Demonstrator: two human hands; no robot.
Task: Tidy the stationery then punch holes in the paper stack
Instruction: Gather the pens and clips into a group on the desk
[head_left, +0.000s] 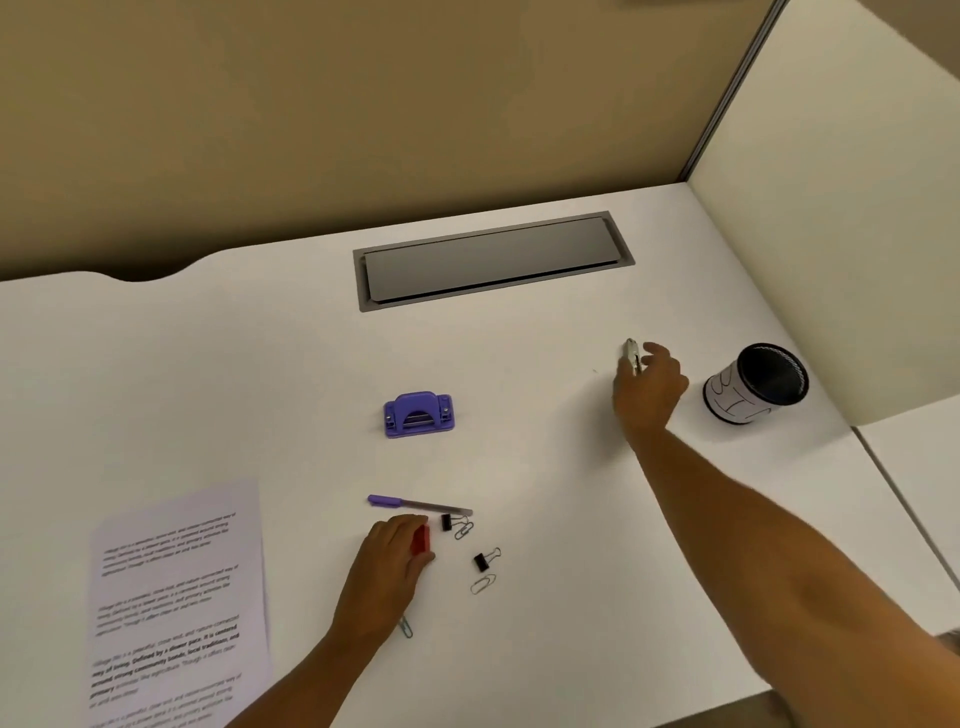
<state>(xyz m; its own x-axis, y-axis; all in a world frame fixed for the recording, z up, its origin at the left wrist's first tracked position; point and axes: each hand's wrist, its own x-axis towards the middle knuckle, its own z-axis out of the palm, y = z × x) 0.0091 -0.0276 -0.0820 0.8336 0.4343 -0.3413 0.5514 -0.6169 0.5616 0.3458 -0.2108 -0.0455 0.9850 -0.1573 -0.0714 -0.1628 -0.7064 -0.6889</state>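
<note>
Right hand (649, 387) pinches a silver pen (632, 355) near the pen cup (756, 384), likely to drop it in; left hand (392, 553) grips a red eraser (421, 540) on the counter (519, 457).

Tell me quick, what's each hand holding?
Left hand: grips a small red thing, maybe an eraser.
Right hand: holds a silvery pen beside the black cup.

Paper stack (179, 603) cut by the bottom edge; blue paper clip (405, 627) half under the left wrist.
</note>
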